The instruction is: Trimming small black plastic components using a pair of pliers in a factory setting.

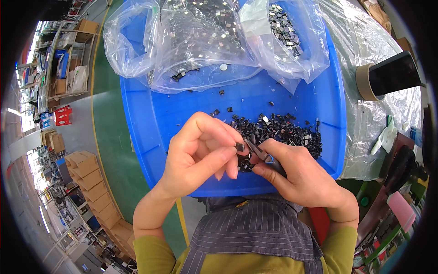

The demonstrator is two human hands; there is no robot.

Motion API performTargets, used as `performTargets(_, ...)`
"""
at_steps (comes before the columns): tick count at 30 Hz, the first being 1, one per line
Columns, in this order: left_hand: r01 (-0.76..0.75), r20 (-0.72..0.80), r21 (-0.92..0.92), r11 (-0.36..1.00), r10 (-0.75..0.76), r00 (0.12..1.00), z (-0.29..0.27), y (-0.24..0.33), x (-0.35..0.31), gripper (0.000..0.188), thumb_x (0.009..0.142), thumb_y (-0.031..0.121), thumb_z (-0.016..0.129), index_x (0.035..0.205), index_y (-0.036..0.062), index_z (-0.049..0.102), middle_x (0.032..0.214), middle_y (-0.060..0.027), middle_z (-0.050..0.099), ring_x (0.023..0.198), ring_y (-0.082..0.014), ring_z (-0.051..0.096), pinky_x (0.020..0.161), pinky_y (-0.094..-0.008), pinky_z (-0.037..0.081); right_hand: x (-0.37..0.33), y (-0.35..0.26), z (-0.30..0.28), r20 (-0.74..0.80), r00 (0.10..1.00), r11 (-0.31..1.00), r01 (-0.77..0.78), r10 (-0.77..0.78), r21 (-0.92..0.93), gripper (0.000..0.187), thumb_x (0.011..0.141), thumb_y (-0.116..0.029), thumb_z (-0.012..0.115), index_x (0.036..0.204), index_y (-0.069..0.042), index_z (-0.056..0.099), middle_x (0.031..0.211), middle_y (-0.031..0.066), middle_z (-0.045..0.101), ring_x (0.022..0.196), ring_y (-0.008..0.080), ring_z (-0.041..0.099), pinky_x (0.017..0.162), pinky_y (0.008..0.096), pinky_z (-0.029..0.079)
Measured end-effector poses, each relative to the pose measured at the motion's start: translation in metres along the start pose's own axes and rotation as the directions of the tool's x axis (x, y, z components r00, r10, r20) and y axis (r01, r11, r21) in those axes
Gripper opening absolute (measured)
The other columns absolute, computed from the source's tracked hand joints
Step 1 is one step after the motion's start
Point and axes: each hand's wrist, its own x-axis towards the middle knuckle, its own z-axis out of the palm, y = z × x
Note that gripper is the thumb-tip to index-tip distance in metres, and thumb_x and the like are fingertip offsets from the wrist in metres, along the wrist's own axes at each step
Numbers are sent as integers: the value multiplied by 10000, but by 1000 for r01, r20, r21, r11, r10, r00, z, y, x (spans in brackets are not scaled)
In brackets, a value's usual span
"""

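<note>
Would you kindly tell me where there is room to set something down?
Inside the blue tray, mostly bare floor lies between its left wall and the left hand. Beyond its right wall, the plastic sheet has room just below the phone. Crowded: bags at the far end, black pieces beyond the right hand.

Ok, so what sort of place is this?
Most likely a factory workshop: a blue tray holds a pile of small dark parts, cardboard boxes stand off to the left, and a yellow line borders the green floor.
</note>
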Motion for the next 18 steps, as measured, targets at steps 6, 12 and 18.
performTargets(6, 25, -30, 130, 991, -21, 999, 0, 2, -2, 158, 929, -36, 570, 1060, 33, 517, 914, -109, 673, 674, -111, 649, 503, -196, 444, 1, 0, 2, 33, 999, 1000, -25, 24, 18, 200, 898, -69, 622, 1074, 14, 576, 947, 176, 662, 897, 356, 657, 779, 389, 505)
performTargets(12, -45, -6, 189, 981, 47, 999, -2, -1, 0, 88, 929, -18, 571, 999, 0, 520, 893, -195, 638, 554, -137, 611, 431, -197, 438, 2, 0, 0, 66, 998, 1000, -12, 11, 17, 220, 901, -80, 624, 1096, 9, 574, 962, 178, 658, 915, 359, 652, 783, 392, 504)
performTargets(18, -72, -15, 209, 975, 77, 997, -1, -3, 1, 80, 932, -9, 583, 994, 7, 536, 884, -186, 635, 544, -116, 593, 428, -190, 428, 3, 6, 3, 66, 996, 997, 59, -62, 48, 253, 914, -153, 623, 1038, 29, 498, 904, 243, 583, 876, 448, 583, 712, 483, 464)
